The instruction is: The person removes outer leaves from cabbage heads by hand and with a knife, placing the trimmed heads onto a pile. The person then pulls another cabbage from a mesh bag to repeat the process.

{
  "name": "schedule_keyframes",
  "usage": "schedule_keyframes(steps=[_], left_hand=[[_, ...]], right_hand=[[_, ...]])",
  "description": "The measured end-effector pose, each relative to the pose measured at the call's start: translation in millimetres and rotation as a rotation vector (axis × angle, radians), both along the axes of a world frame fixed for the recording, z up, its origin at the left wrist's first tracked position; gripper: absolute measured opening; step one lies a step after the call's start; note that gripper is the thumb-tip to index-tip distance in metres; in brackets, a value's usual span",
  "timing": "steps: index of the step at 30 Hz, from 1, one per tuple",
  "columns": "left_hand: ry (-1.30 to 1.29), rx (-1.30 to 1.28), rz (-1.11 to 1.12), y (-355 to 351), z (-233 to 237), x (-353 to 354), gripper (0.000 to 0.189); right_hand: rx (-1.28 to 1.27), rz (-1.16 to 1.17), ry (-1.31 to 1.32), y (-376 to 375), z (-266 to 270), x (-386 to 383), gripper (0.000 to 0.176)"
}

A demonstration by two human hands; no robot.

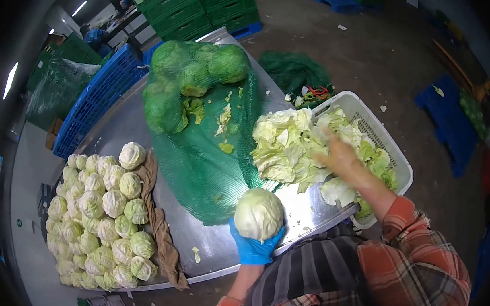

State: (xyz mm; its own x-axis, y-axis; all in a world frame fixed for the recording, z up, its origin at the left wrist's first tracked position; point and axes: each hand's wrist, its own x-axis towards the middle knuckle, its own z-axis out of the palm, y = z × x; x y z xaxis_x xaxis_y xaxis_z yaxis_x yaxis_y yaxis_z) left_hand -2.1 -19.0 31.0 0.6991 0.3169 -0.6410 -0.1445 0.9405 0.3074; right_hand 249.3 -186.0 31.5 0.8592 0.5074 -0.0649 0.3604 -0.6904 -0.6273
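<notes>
On the stainless steel table (192, 235), the blue-gloved left hand (254, 249) is clamping a round pale-green cabbage head (258, 213) from below. Keep it cupped firmly. The bare right hand (340, 156), blurred, is passing over loose pale leaves (283, 147) beyond it; grip indeterminate.

Pale-green cabbage (258, 213), green net (198, 161), white basket (382, 135)

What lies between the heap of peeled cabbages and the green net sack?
A crumpled brown cloth beside the cabbage heap, then bare metal table up to the net sack, seen in the head view.
</notes>
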Motion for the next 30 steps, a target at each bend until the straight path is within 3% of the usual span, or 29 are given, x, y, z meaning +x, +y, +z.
schedule_keyframes(steps=[1, 4, 5, 8, 9, 12, 16, 17, 18, 20, 22, 23, 24, 26, 27, 29, 30], left_hand=[[0.069, -0.124, -0.003, -1, 7, 3, 0.061], [-0.09, -0.261, -0.021, 6, -42, 10, 0.072], [-0.054, -0.224, -0.063, 3, -37, 10, 0.069], [0.017, -0.139, -0.156, -4, -23, 7, 0.063], [0.013, -0.126, -0.167, -5, -26, 3, 0.063], [0.044, -0.13, -0.155, -9, -24, -2, 0.062], [0.026, -0.166, -0.078, -8, -29, 1, 0.071], [-0.015, -0.197, -0.038, -7, -36, 3, 0.075], [0.029, 0.2, -0.142, -6, -41, 5, 0.075], [0.112, 0.992, -0.331, -6, -54, 6, 0.076], [0.073, 0.838, -0.43, -1, -59, -2, 0.074], [-0.013, 0.29, -0.42, 11, -58, -13, 0.074], [0.046, 0.227, -0.439, 24, -69, -20, 0.077], [0.165, 0.097, -0.467, 50, -93, -34, 0.09], [0.218, 0.495, -0.34, 49, -99, -35, 0.095], [0.181, 0.948, -0.362, 13, -6, -1, 0.115], [0.177, 1.144, -0.372, 14, -22, -1, 0.118]], right_hand=[[0.101, 0.173, -0.095, 9, -11, -20, 0.099], [0.016, 0.398, 0.365, 44, 35, -82, 0.105], [-0.087, 0.446, 0.644, 54, 64, -85, 0.087], [0.043, 0.476, 0.745, 75, 9, -77, 0.068], [0.042, 0.495, 0.477, 78, 3, -86, 0.046], [0.01, 0.58, 0.251, 86, -12, -92, 0.037], [-0.019, 0.378, 0.126, 89, -50, -69, 0.039], [-0.008, 0.266, 0.329, 86, -65, -51, 0.037], [-0.072, 0.112, 0.666, 76, -29, -42, 0.04], [0.035, 0.216, 0.618, 59, -11, -47, 0.046], [0.086, 0.449, 0.601, 52, 9, -67, 0.054], [0.098, 0.554, 0.605, 53, 4, -78, 0.059], [0.208, 0.564, 0.635, 52, -5, -84, 0.056], [0.121, 0.475, 0.774, 52, -13, -75, 0.054], [0.15, 0.477, 0.769, 53, -9, -71, 0.054], [0.201, 0.478, 0.771, 50, -2, -71, 0.055], [0.173, 0.475, 0.761, 51, -4, -71, 0.054]])
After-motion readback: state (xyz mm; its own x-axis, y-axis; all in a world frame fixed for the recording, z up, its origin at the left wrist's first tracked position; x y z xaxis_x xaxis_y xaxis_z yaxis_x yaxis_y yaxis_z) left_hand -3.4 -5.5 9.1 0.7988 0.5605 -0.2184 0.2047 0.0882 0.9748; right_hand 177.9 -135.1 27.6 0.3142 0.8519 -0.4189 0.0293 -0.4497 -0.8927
